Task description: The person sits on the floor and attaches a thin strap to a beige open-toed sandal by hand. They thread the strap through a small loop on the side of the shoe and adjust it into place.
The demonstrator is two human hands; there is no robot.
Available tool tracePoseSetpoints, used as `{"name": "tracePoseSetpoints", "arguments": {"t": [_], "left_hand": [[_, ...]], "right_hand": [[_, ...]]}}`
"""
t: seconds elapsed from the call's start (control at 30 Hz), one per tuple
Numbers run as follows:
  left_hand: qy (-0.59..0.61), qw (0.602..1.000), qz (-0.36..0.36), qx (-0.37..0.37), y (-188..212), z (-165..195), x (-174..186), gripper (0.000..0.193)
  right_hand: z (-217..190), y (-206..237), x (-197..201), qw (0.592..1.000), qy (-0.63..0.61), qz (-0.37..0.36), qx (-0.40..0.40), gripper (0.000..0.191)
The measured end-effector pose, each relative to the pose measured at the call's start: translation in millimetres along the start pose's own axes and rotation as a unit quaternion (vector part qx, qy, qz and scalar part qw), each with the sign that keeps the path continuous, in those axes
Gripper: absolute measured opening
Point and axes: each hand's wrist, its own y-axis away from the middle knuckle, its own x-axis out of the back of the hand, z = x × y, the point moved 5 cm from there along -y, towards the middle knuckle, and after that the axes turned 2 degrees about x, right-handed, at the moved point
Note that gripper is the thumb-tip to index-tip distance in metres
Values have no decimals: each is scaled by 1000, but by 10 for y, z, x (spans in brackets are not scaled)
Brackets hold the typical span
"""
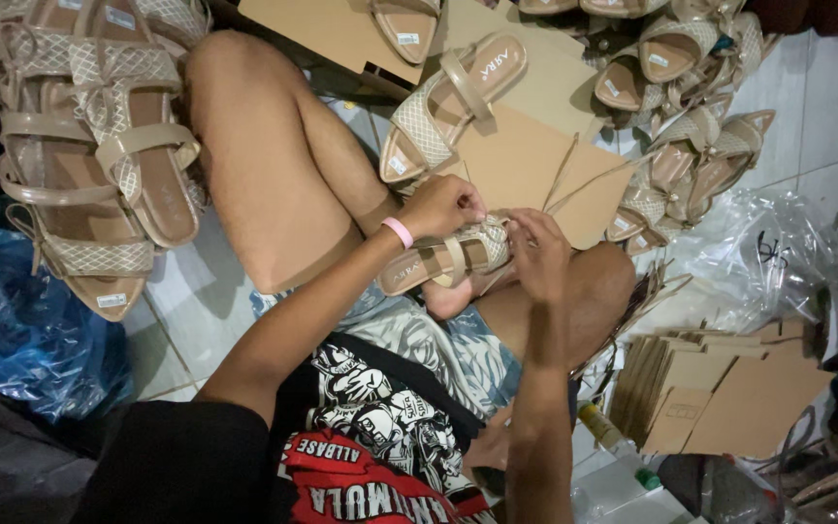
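As two hands (497, 228) grip one sandal (443, 260)

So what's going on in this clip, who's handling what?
A person sits cross-legged on a tiled floor, holding one beige sandal over their lap. The left hand, with a pink wristband, and the right hand both pinch at its woven front strap. More matching sandals lie piled at the left and upper right, with flattened cardboard pieces stacked at the right.
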Motion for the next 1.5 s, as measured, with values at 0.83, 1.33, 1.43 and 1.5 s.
{"name": "tracePoseSetpoints", "arguments": {"t": [0.83,1.33,1.43,1.5], "left_hand": [[-37,998,4,48,122,27,52,15],[-100,992,-48,62,95,58,56,22],[-104,991,-48,68,110,97,62,22],[-101,994,-25,33,132,152,75,19]], "right_hand": [[-96,263,-63,983,-73,89,-141,15],[-175,248,-40,982,-68,90,-151,12],[-215,228,-16,983,-53,89,-148,12],[-260,224,3,985,-30,94,-139,13]]}}
